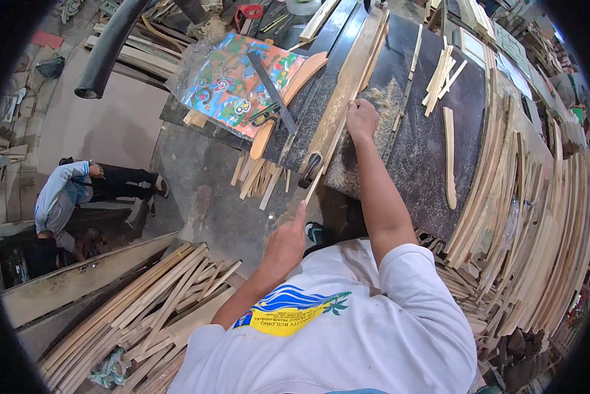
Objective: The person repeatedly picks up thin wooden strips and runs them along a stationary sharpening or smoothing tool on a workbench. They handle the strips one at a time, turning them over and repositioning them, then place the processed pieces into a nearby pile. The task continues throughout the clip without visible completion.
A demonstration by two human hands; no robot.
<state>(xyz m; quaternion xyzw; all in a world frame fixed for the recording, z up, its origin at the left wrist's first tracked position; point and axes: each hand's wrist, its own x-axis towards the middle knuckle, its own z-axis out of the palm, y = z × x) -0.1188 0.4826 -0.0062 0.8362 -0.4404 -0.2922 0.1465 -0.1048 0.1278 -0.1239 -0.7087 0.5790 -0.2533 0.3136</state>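
Note:
A thin wooden strip (314, 186) lies along a long wooden guide board (326, 129) on the dark sawdust-covered machine table (418, 156). My left hand (285, 246) is at the strip's near end, just off the table edge, its fingers closed around that end. Farther up, my right hand (362, 121) has its fingers curled over the strip beside the board; they hide part of it. A dark clamp (310, 169) sits at the board's near end.
Left on the table are a colourful patterned sheet (232, 82), a metal square (273, 93) and a curved wooden piece (261, 141). Short strips (439, 75) and a shaped piece (450, 157) lie right. Wood stacks (531, 230) flank me. Another person (65, 197) sits at left.

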